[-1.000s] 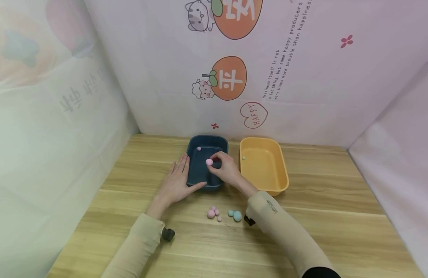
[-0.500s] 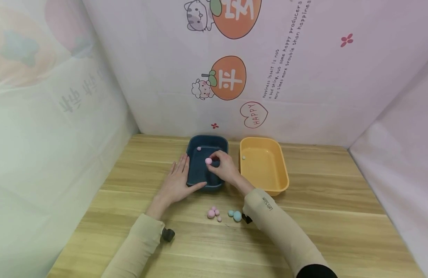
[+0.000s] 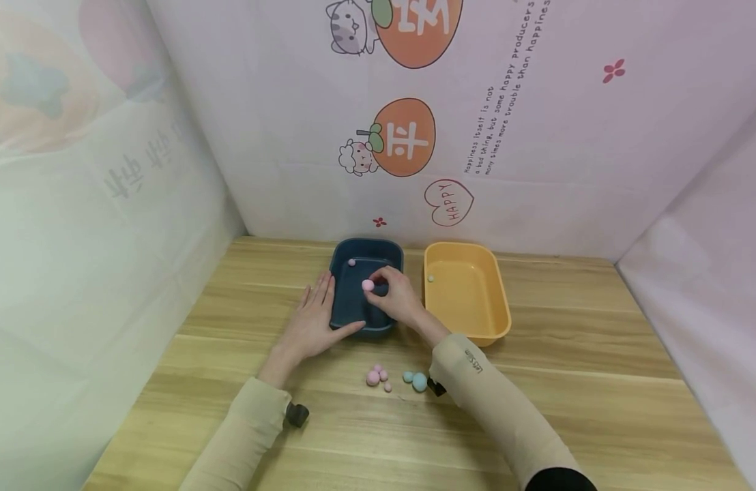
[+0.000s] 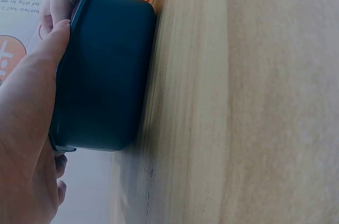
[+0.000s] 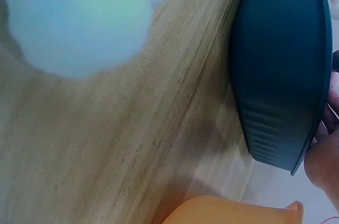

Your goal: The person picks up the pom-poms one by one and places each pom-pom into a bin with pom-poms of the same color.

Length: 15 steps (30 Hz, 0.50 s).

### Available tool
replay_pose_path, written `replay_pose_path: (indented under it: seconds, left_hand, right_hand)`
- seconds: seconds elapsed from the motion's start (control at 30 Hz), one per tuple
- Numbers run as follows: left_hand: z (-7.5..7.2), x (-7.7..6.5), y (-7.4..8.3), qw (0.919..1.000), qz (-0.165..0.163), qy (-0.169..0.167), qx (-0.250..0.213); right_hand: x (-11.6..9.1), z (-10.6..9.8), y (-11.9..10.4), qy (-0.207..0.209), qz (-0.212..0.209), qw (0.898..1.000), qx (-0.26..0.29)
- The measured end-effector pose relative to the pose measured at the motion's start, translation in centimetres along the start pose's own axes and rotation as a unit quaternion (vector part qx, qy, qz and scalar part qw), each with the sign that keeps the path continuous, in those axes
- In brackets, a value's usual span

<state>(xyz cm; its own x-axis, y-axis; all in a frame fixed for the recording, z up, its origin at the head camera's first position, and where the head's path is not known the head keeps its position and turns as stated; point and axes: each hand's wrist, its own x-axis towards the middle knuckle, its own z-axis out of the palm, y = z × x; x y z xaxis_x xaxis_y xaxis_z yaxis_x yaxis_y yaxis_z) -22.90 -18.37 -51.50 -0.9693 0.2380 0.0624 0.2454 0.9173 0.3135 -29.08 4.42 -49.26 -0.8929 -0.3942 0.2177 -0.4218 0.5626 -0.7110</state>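
Above the dark blue bin, my right hand pinches a small pink ball between thumb and fingertips. My left hand lies with straight fingers along the bin's left side, its thumb on the near rim. In the left wrist view, that thumb touches the bin's rim. Inside the bin, toward the far left, sits a smaller pink ball. A yellow bin stands to the right, with one tiny pale ball by its left wall.
On the wooden table, in front of the bins, lie several pink balls. Beside them are two light blue balls, near my right sleeve. A printed cloth hangs behind the bins, and pale cloth walls flank both sides.
My right hand and the pink ball have shifted very slightly left and away from me, still over the blue bin. The left hand and both bins have stayed in place.
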Motion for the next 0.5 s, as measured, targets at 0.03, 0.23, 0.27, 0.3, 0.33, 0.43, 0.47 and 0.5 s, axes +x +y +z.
replay_pose_path:
  seconds: [0.03, 0.23, 0.27, 0.3, 0.33, 0.43, 0.47, 0.5]
  left_hand:
    - [0.0, 0.0, 0.0, 1.0000, 0.000, 0.000, -0.001]
    - [0.0, -0.1, -0.1, 1.0000, 0.003, -0.002, -0.005]
    - [0.0, -0.1, -0.1, 1.0000, 0.004, -0.002, -0.005]
    - [0.0, -0.1, -0.1, 1.0000, 0.005, -0.001, -0.006]
    - [0.0, 0.0, -0.1, 1.0000, 0.005, 0.000, -0.005]
    - [0.0, 0.0, -0.1, 1.0000, 0.007, 0.001, -0.005]
    - [0.0, 0.0, -0.1, 1.0000, 0.006, 0.000, -0.004]
    - [0.0, 0.0, -0.1, 1.0000, 0.006, 0.000, -0.003]
  right_hand:
    - [0.0, 0.0, 0.0, -0.001, 0.000, 1.000, -0.001]
    - [-0.5, 0.0, 0.0, -0.004, -0.004, 1.000, 0.010]
    - [-0.6, -0.1, 0.0, -0.002, -0.006, 1.000, 0.012]
    - [-0.7, -0.1, 0.0, -0.001, -0.008, 1.000, 0.016]
    - [-0.9, -0.2, 0.0, 0.000, -0.010, 1.000, 0.017]
    - [-1.6, -0.4, -0.1, 0.003, -0.020, 1.000, 0.018]
    - [-1.9, -0.5, -0.2, 0.003, -0.024, 1.000, 0.020]
    - [-2.2, -0.6, -0.2, 0.004, -0.029, 0.999, 0.020]
